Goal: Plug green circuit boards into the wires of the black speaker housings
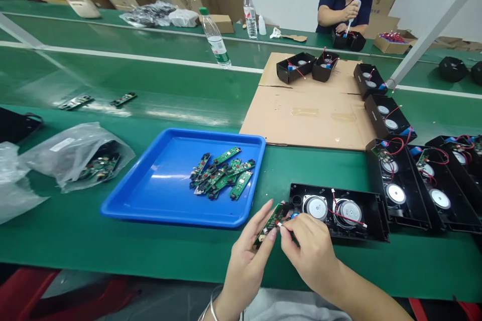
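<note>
My left hand (248, 251) is closed on a green circuit board (269, 221), holding it tilted between thumb and fingers. Against the board's edge, my right hand (311, 248) pinches a small white plug connector (279, 224). Just behind both hands lies an open black speaker housing (371, 205), with two round silver speakers (348, 211) and red-black wires with white plugs. Part of a blue component shows beside my right fingers. To the left, a blue tray (150, 215) holds a pile of similar green boards (218, 175).
More black housings (399, 185) with speakers line the right side. A cardboard sheet (301, 120) lies beyond, bearing two housings. At left is a plastic bag (75, 155) of boards. Water bottles (216, 42) stand farther back. Across the bench, a person (344, 5) holds a white tool over a housing.
</note>
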A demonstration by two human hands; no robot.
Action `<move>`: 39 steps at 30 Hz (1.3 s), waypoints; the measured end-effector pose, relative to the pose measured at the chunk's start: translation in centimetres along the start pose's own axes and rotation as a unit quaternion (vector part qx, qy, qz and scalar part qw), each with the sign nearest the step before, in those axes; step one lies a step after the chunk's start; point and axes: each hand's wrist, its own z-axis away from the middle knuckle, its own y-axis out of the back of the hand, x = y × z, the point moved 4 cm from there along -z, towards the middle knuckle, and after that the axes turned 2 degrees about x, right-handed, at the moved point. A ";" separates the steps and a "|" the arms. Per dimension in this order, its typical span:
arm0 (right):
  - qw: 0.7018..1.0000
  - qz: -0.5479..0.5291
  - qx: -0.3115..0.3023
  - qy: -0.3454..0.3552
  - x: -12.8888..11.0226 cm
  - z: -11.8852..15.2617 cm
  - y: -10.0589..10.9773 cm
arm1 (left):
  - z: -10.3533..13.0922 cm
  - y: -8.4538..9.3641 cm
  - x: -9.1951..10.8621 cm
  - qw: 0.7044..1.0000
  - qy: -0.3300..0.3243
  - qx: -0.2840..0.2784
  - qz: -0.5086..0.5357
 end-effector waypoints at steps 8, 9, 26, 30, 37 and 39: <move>0.999 0.032 -0.006 0.009 -0.3 0.3 0.0 | 0.5 -0.8 0.8 1.000 0.006 0.009 0.023; 1.000 0.029 -0.006 0.008 -0.4 0.3 0.1 | 0.6 -0.8 0.5 0.999 0.017 0.015 0.041; 0.998 0.047 -0.028 0.039 -0.3 -0.2 -0.2 | 0.4 0.0 -1.1 0.995 0.020 0.035 0.088; 0.997 0.039 -0.058 0.040 0.2 0.1 2.3 | -0.3 0.7 -0.5 0.998 0.065 0.010 0.003; 0.975 0.200 -0.099 -0.008 4.7 4.3 7.3 | -0.2 0.8 0.7 0.974 0.196 -0.035 0.108; 0.973 0.203 -0.110 -0.008 5.3 5.1 7.1 | -0.1 0.6 0.7 0.966 0.225 -0.069 0.104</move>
